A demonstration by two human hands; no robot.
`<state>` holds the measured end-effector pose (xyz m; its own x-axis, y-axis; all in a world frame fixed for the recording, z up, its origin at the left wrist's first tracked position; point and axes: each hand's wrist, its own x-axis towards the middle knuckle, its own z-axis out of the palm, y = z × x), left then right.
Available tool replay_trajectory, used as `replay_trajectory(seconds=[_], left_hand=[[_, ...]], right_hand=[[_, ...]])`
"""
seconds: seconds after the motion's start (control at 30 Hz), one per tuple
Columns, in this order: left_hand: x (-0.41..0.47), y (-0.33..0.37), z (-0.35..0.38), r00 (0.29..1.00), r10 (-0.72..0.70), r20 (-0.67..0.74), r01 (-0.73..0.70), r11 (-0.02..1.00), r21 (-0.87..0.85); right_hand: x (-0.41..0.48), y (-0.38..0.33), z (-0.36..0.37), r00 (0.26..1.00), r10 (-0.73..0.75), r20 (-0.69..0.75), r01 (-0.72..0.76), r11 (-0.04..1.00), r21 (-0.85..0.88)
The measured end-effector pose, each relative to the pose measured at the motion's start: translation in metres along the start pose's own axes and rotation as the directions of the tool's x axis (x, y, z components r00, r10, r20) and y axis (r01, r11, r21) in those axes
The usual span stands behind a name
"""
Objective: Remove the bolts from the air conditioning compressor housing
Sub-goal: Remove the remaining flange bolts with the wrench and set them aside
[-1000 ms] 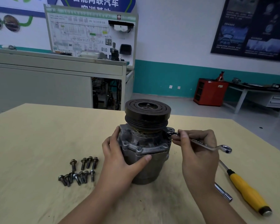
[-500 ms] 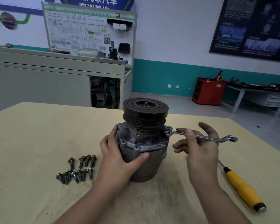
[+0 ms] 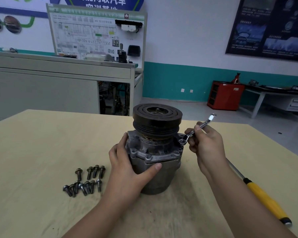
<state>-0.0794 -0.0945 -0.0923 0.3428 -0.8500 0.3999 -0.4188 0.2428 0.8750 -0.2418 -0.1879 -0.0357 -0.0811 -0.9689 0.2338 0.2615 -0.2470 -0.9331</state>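
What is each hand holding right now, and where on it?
The right hand pinches the wrench at mid-shaft; the left hand grips the compressor housing round its left side.

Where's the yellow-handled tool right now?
In the head view, the yellow-handled tool lies on the table at lower right, just outside the right forearm.
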Motion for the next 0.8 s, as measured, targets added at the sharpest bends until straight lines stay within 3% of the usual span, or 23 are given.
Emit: replay_trajectory(seconds=[0.4,0.5,0.6,0.67,0.8], left_hand=[[0.0,0.0,0.002,1.0,0.008,-0.017,-0.008,1.0,-0.003],[0.0,0.0,0.002,1.0,0.005,-0.015,-0.005,1.0,-0.001],[0.0,0.001,0.002,1.0,0.002,-0.013,-0.002,1.0,-0.006],[0.0,0.001,0.001,1.0,-0.003,-0.01,0.002,1.0,-0.008],[0.0,0.001,0.001,1.0,-0.009,-0.003,0.009,1.0,0.001]], right_hand=[[0.019,-0.011,0.016,0.995,0.099,-0.009,-0.098,0.966,-0.24],[0.019,-0.012,0.015,0.989,0.145,-0.017,-0.146,0.982,-0.123],[0.013,-0.01,0.01,0.98,0.187,-0.07,-0.171,0.967,0.19],[0.008,-0.011,0.006,0.984,0.149,-0.102,-0.108,0.938,0.329],[-0.01,-0.014,0.002,0.989,-0.035,-0.145,0.076,0.954,0.289]])
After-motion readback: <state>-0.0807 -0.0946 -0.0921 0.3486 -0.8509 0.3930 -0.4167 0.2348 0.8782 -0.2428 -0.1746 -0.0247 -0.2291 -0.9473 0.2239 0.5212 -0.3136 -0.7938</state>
